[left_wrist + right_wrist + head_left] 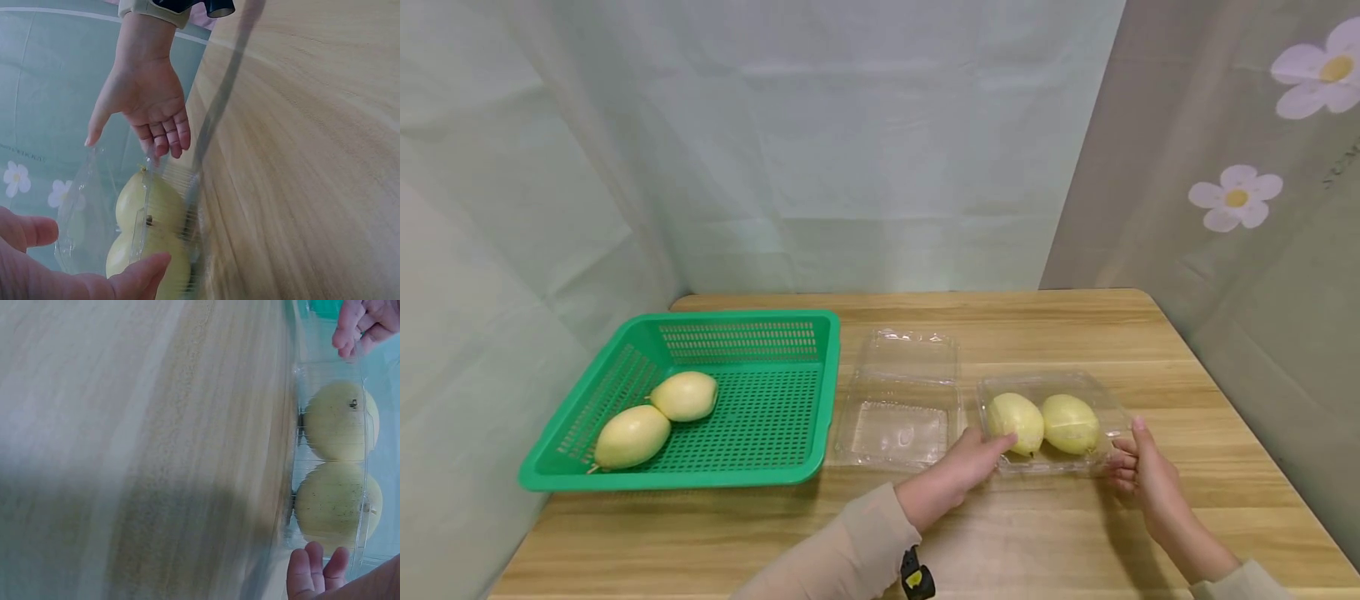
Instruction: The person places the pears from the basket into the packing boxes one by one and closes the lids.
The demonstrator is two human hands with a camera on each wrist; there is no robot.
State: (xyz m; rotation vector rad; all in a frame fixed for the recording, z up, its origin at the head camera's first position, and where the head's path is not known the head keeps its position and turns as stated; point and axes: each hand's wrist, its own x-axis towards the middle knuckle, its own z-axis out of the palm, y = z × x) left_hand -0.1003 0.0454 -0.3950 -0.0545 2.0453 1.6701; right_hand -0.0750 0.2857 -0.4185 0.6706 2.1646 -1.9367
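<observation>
L grip (964,462) spread, R grip (1156,479) spread; clr box (1052,464) w/ 2 fruits (1070,425) btwn, touching both.

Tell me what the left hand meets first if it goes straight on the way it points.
The left hand would likely meet the clear box first, near its left end, then the left fruit inside. It looks close against the plastic; whether it touches is hard to tell.
</observation>
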